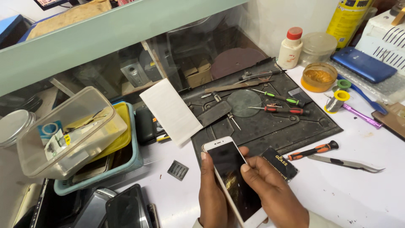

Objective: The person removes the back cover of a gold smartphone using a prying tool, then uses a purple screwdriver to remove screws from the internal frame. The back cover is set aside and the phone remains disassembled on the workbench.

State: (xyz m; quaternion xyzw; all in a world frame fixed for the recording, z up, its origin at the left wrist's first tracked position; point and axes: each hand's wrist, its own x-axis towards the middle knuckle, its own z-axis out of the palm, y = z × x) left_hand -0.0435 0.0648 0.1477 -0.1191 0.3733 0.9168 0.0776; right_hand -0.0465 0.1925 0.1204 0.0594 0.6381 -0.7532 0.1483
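In the head view, both hands hold a white smartphone [231, 181] with a dark screen, low in the middle of the picture, above the near edge of the white counter [358, 190]. The left hand [212, 198] grips the phone from its left side and from below, with the thumb lying along the left edge. The right hand [270, 190] is wrapped around the right edge, and its thumb rests on the glass.

Just beyond the top of the phone lies a dark work mat [270, 122]. On the mat there are a round glass disc [244, 102], a red-handled screwdriver [282, 109], a green-handled screwdriver [283, 99] and a flat dark metal plate [214, 113]. A white rectangular sheet [171, 110] lies over the left edge of the mat.

Near the right hand, a small black packet [279, 164] touches the front edge of the mat. Further right, an orange-and-black screwdriver [314, 150] and metal tweezers [346, 163] lie on the counter, well apart from the hands.

To the left, a small dark grid-shaped part [177, 170] lies near the left hand. Behind it stands a blue basket [126, 166] with a yellow tray [122, 131] and a clear plastic box [69, 133] on top. Several dark phones [126, 209] are stacked at the lower left.

At the far right are a white bottle with a red cap [290, 48], a small orange bowl [319, 77], a spool of solder wire [337, 101] and a blue phone [363, 64].
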